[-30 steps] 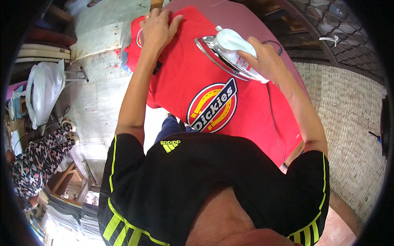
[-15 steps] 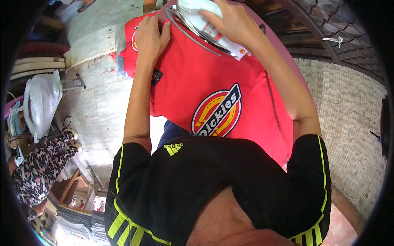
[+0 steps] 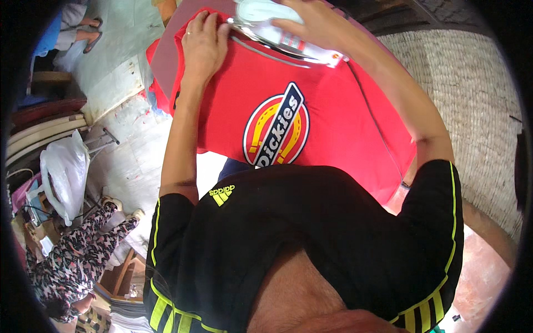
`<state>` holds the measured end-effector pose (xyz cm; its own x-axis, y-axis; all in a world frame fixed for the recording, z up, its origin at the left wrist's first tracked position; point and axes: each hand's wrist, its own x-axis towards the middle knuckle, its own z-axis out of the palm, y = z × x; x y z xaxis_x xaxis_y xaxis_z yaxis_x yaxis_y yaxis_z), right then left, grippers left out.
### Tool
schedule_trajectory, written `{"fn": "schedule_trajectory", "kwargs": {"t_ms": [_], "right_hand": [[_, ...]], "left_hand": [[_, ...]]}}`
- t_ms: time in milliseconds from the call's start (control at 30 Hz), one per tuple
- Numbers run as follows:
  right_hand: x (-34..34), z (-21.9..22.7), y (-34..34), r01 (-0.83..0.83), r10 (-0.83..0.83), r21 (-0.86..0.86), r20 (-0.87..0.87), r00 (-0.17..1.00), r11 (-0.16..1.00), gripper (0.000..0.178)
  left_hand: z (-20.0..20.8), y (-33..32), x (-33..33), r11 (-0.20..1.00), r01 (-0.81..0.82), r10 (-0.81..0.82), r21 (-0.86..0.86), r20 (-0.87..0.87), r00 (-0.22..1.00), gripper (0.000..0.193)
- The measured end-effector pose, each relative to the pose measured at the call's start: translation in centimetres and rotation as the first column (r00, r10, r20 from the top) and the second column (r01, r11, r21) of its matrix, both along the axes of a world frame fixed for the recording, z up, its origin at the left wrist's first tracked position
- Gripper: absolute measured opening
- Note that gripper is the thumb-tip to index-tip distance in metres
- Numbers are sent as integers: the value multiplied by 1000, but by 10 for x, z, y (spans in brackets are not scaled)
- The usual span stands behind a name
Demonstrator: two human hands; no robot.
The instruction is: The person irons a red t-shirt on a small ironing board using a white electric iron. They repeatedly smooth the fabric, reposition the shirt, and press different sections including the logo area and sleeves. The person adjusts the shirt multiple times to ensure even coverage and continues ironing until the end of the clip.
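In the head view, the red garment point(image 3: 327, 119) lies spread over the mauve-covered counter point(image 3: 165, 62), filling the upper middle of the frame, its round printed emblem point(image 3: 277, 126) face up near the centre. At the top of the frame the right hand point(image 3: 317, 25) has its grip closed around the handle of a white-and-silver iron point(image 3: 283, 36), its tip pointing left. The iron is slightly blurred, and I cannot tell whether its plate presses on the cloth. A thin dark cord point(image 3: 364, 99) runs from its rear down over the garment's right side. The left hand point(image 3: 204, 53) rests at the cloth's upper left edge, near the iron's tip, its grip loose with the fingers extended; whether it pinches any fabric is unclear.

The ironing looks under way rather than finished: the cloth around the emblem appears mostly flat, while slight creases seem to remain right of it. How much has been pressed cannot be told.
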<state>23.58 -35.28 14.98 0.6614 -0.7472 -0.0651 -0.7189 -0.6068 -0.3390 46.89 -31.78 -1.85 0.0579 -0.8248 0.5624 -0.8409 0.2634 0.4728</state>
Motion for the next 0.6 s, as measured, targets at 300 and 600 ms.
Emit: {"fn": "schedule_trajectory", "kwargs": {"t_ms": [300, 600], "right_hand": [[-238, 58, 98, 560, -564, -64, -57, 824, 826, 52], [-235, 25, 124, 640, -640, 44, 105, 761, 767, 41]], "left_hand": [[-11, -6, -12, 991, -115, 96, 69, 231, 968, 60], [-4, -22, -24, 966, -231, 168, 119, 393, 904, 86]]}}
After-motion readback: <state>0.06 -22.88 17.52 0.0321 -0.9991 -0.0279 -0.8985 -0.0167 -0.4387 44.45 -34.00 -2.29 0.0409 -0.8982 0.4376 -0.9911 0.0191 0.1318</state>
